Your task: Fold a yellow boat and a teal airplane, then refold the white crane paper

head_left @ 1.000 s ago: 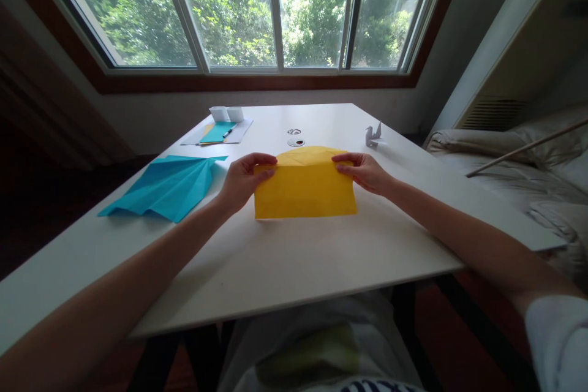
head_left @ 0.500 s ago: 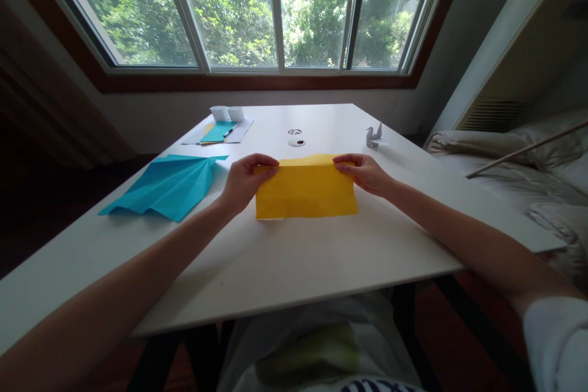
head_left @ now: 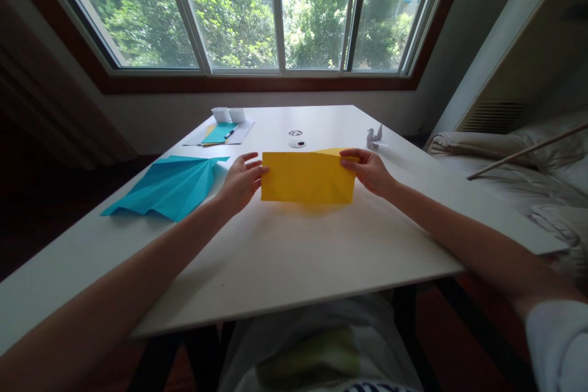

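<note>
The white desk (head_left: 285, 245) carries a creased blue sheet (head_left: 169, 187) at its left. At the middle, a folded yellow paper (head_left: 307, 177) is held just above the desk. Both forearms reach forward. The right hand (head_left: 371, 170) pinches its right edge; the left hand (head_left: 239, 182), fingers loosely spread, touches its left edge.

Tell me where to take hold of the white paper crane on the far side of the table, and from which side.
Probably best to pinch the paper crane low on its folded body, coming from above and from the near side. It stands upright on the white table with thin points rising at both ends, likely to bend in a grip. The right hand is nearest, though it now holds the yellow paper.
</note>
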{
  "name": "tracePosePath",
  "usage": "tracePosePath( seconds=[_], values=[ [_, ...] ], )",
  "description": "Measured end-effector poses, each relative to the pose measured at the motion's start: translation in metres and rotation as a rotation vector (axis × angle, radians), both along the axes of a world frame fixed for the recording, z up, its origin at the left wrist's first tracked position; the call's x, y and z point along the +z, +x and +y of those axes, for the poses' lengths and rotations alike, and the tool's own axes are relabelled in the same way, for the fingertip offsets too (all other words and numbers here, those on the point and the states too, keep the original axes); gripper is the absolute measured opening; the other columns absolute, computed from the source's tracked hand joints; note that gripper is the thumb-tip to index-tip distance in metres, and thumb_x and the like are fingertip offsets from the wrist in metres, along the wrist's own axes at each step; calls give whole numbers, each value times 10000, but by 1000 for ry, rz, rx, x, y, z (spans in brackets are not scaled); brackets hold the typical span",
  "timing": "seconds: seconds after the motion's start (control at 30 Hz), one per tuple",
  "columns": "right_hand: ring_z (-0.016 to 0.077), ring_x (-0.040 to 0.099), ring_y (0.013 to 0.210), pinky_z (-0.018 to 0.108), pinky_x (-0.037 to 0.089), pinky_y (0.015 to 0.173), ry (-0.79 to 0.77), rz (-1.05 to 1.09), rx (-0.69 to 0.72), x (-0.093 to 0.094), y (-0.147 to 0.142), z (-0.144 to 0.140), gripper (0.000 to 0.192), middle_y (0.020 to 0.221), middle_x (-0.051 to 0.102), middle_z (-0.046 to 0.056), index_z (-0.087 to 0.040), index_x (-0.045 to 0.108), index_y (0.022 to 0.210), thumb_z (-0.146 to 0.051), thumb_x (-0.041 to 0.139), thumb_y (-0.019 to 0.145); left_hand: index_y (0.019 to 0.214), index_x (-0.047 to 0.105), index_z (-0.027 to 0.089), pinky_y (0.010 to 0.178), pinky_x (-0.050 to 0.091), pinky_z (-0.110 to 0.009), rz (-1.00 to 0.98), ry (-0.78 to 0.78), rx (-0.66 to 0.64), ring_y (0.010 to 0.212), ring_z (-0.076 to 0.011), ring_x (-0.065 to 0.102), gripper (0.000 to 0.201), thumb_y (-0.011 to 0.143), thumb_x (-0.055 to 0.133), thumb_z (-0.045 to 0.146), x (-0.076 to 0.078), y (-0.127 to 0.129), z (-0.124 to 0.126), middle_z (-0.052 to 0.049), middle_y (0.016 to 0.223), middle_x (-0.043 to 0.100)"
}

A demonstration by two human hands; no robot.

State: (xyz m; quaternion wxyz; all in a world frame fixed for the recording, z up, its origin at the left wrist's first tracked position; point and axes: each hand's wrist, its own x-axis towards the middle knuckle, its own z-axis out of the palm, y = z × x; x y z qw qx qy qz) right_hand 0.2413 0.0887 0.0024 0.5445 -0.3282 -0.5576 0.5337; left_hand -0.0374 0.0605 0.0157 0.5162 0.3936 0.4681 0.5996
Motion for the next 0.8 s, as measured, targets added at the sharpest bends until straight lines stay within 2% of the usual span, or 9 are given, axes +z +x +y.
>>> tracePosePath(
  seconds=[0.07, 0.13, 0.27, 0.37, 0.47, 0.53, 0.67, 0.73, 0.8],
  values=[
    [147, 600, 811, 329, 484, 820, 22, 40, -67, -2, 0, 3, 275, 853, 658, 8, -215, 681, 795, -296, 787, 555, 967, 529, 170, 720, 539, -281, -108, -196, 5, 855, -189, 640, 340, 665, 650, 70, 0, 0, 2, -101, 999, 601],
    [161, 602, 850, 337, 481, 835, 28, 65, -123, -4, -1, 5, 296, 869, 661, 11, -220, 676, 813, -314, 785, 554, 924, 555, 156, 729, 546, -289, -182, -313, -79, 893, -220, 644, 240, 702, 642, 128, -1, 1, 2, -129, 998, 620],
    [173, 583, 963, 339, 463, 881, 9, 116, -106, -6, -7, 2, 352, 991, 660, 25, -227, 675, 907, -336, 770, 586, 902, 609, 139, 773, 547, -325, -211, -290, -338, 971, -266, 628, 196, 733, 649, 230, -3, 10, -7, -152, 1059, 631],
    [167, 573, 986, 335, 458, 897, -26, 126, 3, -5, -13, -6, 364, 1045, 652, 29, -223, 675, 951, -329, 758, 613, 987, 608, 168, 767, 550, -310, -211, -229, -421, 932, -228, 643, 271, 732, 672, 235, -4, 18, -14, -107, 1057, 646],
    [166, 573, 974, 333, 478, 871, -76, 78, 157, -3, -18, -15, 365, 1106, 629, 36, -218, 659, 1002, -326, 727, 660, 994, 596, 170, 768, 549, -276, -211, -188, -377, 907, -193, 646, 294, 715, 684, 145, -5, 21, -15, -81, 1049, 653],
    [163, 580, 947, 323, 496, 831, -111, 47, 199, -1, -19, -17, 369, 1102, 625, 34, -232, 635, 1047, -341, 693, 700, 979, 592, 161, 784, 548, -275, -225, -149, -319, 919, -194, 641, 302, 701, 668, 71, -8, 20, -13, -80, 1046, 654],
    [147, 607, 881, 289, 513, 766, -179, 91, 47, 2, -10, -10, 364, 1010, 628, 0, -326, 551, 1109, -362, 630, 755, 965, 591, 144, 782, 553, -278, -234, -113, -221, 892, -189, 647, 320, 683, 623, -1, -9, 15, -9, -75, 1002, 661],
    [145, 609, 899, 293, 518, 761, -240, 149, -26, 2, -2, -1, 300, 1028, 609, -6, -359, 511, 1088, -386, 571, 795, 982, 590, 152, 780, 553, -279, -234, -110, -213, 888, -184, 647, 346, 678, 614, -12, -7, 13, -8, -65, 1001, 659],
    [143, 611, 896, 305, 525, 756, -332, 197, -42, 1, 7, 8, 242, 1032, 596, 8, -351, 477, 1053, -407, 520, 822, 1015, 584, 172, 777, 553, -281, -243, -103, -239, 899, -186, 642, 392, 673, 611, -18, -4, 11, -9, -54, 1018, 654]
  ],
)
